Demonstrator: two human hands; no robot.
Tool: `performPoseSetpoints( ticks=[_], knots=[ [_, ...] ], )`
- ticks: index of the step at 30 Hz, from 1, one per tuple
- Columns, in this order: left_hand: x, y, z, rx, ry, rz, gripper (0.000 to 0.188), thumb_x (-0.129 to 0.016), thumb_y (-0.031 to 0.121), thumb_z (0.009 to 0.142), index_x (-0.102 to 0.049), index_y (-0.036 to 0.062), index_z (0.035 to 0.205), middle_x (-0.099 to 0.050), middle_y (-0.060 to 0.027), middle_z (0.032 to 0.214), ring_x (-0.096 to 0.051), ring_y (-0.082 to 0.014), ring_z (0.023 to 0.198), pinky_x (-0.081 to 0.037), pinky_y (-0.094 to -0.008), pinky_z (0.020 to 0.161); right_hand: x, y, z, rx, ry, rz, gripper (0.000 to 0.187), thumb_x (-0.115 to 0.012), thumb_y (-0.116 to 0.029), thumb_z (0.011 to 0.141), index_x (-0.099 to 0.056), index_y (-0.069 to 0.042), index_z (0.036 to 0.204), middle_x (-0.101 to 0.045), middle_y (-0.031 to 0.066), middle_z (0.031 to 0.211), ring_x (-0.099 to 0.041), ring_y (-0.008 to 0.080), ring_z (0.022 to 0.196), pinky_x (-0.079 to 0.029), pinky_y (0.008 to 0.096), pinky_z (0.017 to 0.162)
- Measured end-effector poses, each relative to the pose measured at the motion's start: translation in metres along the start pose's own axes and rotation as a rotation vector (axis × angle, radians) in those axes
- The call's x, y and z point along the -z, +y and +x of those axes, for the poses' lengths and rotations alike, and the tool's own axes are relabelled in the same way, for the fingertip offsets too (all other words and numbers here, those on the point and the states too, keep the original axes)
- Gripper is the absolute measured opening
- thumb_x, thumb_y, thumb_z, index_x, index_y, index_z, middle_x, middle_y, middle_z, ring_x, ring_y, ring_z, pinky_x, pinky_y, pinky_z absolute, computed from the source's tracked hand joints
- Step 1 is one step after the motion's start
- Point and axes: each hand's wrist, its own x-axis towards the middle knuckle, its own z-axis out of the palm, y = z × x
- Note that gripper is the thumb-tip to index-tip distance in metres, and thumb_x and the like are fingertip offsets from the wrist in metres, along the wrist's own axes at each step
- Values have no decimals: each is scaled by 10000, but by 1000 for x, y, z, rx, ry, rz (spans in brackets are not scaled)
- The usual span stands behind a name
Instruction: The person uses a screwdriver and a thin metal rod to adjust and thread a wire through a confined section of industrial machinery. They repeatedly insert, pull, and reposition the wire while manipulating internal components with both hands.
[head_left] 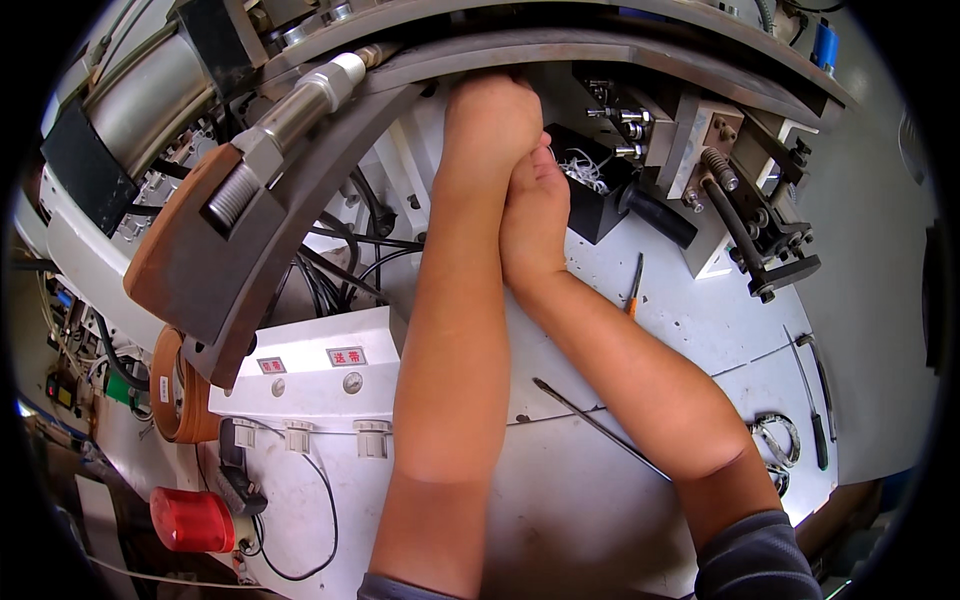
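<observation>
My left hand [497, 108] reaches in beneath the curved dark metal arch [520, 45] of a machine. It is bent at the wrist and looks closed, its fingertips hidden under the arch. My right hand [538, 190] lies close against the left wrist, with its fingers curled together. What either hand grips, if anything, is hidden behind the left hand and wrist. Just right of my hands stands a black open box [596, 208] with white shreds in it. Beyond it is a metal bracket assembly [715, 160] with springs and bolts.
A screwdriver with an orange handle [632, 303] and a long metal rod [590, 420] lie near my right forearm. Farther right are a black-handled screwdriver [818, 430] and rings [775, 440]. At left are a white control box [310, 365], black cables [330, 280] and a red lamp [190, 520].
</observation>
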Motion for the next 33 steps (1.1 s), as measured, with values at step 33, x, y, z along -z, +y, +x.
performPoseSetpoints(
  ticks=[33],
  knots=[
    [-22,-11,15,-102,178,-203,302,-450,162,922,-608,-21,740,-690,-150,727,-707,-208,678,-537,-339,590,6,-11,19,-7,-28,87,214,-469,-219,1024,-602,-54,994,-539,-42,757,-450,35,637,-348,193,528]
  ],
)
